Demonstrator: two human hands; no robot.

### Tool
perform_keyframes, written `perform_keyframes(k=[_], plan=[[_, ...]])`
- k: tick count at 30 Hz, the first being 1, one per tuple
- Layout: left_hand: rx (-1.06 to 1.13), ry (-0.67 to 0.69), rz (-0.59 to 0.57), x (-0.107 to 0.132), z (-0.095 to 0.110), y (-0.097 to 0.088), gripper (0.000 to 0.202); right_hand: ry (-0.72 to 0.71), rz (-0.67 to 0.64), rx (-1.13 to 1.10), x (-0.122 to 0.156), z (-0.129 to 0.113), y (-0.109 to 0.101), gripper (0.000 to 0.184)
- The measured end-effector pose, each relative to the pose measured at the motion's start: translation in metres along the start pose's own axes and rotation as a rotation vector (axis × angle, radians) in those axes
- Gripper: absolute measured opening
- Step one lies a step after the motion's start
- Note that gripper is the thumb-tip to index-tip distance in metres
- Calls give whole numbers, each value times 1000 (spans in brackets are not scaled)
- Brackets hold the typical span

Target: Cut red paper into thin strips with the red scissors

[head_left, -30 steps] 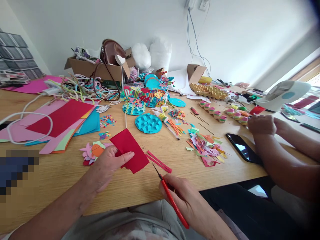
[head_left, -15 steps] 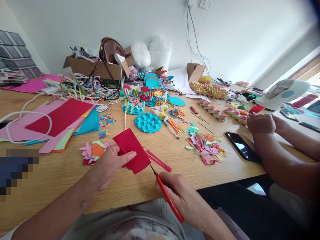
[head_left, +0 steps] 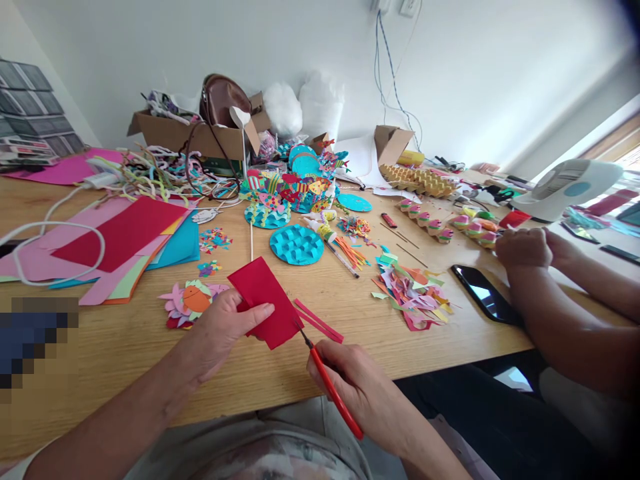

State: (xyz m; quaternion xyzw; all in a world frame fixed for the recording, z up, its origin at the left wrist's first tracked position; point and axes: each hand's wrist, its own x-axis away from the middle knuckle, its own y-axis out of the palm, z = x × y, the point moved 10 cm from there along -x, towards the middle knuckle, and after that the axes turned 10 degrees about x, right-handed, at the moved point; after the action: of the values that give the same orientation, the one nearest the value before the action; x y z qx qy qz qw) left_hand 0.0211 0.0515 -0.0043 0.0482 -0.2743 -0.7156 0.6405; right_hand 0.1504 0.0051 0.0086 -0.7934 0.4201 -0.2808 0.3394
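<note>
A piece of red paper is pinched in my left hand, thumb lying on top and the other fingers underneath. My right hand is wrapped round red-handled scissors. Their blade tips meet the paper's lower right edge. Just beyond that edge, narrow red paper strips lie on the table. Left of the paper, partly behind my left hand, sits a small stack of cut paper fish, an orange one on top.
Paper scraps are heaped right of centre, beside a phone. Another person's hands rest at the right. Coloured sheets and a white cable lie left. A turquoise disc, glue bottles and a cardboard box stand farther back.
The scissors have moved slightly up and left, so the blade tips now overlap the paper's edge a little. My left hand and the paper have barely shifted.
</note>
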Motion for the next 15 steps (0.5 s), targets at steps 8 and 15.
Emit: perform_keyframes(k=[8,15], plan=[[-17,7,-16,-1,0,4,17,4,-2,12,1,1,1,35],[7,-12,-24,0,-2,5,21,5,4,-6,1,3,1,35]])
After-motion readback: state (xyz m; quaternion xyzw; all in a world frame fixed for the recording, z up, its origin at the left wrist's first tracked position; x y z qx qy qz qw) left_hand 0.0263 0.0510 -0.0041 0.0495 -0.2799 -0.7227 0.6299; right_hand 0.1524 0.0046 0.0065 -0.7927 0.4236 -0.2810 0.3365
